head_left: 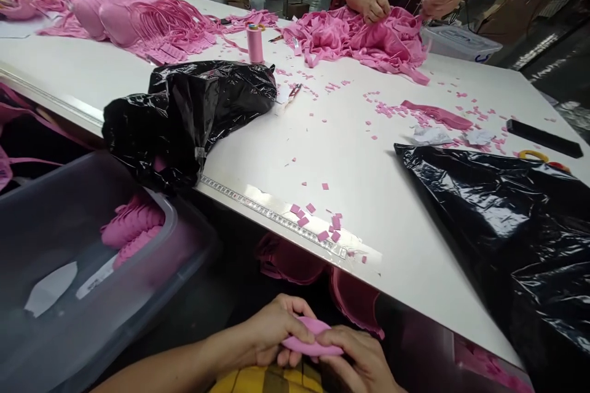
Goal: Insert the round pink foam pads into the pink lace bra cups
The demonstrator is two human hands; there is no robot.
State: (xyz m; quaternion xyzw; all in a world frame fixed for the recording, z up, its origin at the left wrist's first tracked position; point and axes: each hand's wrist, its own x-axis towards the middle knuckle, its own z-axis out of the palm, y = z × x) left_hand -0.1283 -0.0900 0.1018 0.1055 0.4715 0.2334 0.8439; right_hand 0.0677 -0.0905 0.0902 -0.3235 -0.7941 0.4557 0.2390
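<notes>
1. Pink pad (310, 344) at bottom centre of the frame, below the table edge. It is pinched from both ends, lying roughly flat between the two hands.
2. Left hand (275, 326) comes in from lower left, fingers curled over the pad's left end, thumb under it – closed on it.
3. Right hand (365, 363) comes in from the bottom edge, fingertips pressed onto the pad's right end, also closed on it. The two hands touch at the pad.
4. Yellow fabric (265, 381) shows just under the wrists, at the very bottom.
5. Pink bra cups (288, 263) hang in the dark gap under the table edge, just above the hands.
6. Grey plastic bin (55, 196) at lower left holds a stack of pink pads (133, 228) and some white paper.
7. White table (369, 178) fills the middle. A measuring strip (271, 216) is taped along its near edge, with pink scraps (322, 222) on and near it.
8. Black plastic bag (193, 110) lies centre-left, drooping over the table edge. A second black bag (507, 221) lies at right.
9. Pink thread spool (255, 43) stands upright behind the first bag.
10. Co-worker's hands (375, 6) at upper centre-right work in a heap of pink garments (369, 43) – well apart from the pad.
11. Pile of pink bras (138, 18) sits at upper left.
</notes>
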